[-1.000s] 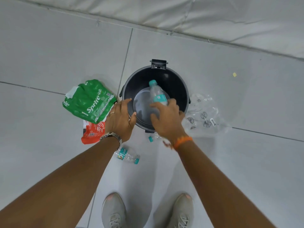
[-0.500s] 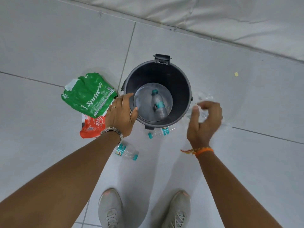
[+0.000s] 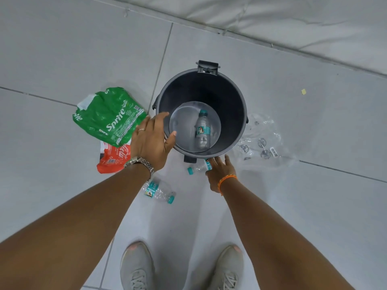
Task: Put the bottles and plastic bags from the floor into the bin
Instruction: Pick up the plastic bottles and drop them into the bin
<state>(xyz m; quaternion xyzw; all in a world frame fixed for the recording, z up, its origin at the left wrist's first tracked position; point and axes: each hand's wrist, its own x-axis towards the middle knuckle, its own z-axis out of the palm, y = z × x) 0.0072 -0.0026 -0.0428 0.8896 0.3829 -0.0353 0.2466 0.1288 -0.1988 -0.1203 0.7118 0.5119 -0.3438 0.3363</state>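
Head view: bin (image 3: 236, 114) stands upright on the tiled floor (image 3: 62, 59) with one bottle (image 3: 202, 130) lying at its bottom. Left hand (image 3: 151, 141) rests on the near-left rim, fingers loosely spread, thumb inside the wall. Right hand (image 3: 219, 170) reaches down, fingers open, touching a second bottle (image 3: 198, 168) that lies just beside the bin base; no closed hold is visible. A third bottle (image 3: 159, 191) lies near the left wrist. Green bag (image 3: 109, 116), red bag (image 3: 114, 158) and clear bag (image 3: 263, 143) lie around the bin. Bottles appear empty, light and crushable; grasp at mid-body. Bags are limp and slippery; gather by bunching. Open floor surrounds the bin; its mouth is unobstructed.
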